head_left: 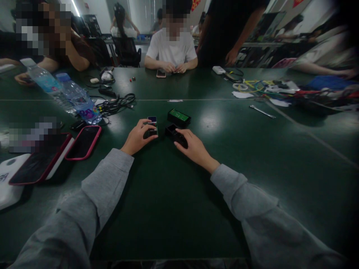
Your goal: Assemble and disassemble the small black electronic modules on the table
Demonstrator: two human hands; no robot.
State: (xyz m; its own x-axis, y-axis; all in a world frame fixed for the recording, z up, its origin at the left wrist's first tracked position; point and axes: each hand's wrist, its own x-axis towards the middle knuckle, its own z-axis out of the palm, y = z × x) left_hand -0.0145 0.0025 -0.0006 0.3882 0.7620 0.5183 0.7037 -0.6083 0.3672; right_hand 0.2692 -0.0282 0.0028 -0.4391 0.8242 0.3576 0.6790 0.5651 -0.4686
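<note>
My left hand (138, 136) rests on the dark green table (174, 209), fingers curled round a small black part with a green edge (152, 131). A small blue-topped block (152, 119) sits just beyond it. My right hand (193, 147) grips a black open housing (175, 135) by its near end. Behind that housing lies a black box with a green circuit board (179, 116) on top, touched by neither hand. Both arms wear grey sleeves.
Two phones in red cases (84, 142) lie at the left, with two water bottles (80, 100) and a tangle of black cables (116, 104) behind. A metal wrench (262, 111) and coloured wires (258, 86) lie at the right. Other people sit across the table.
</note>
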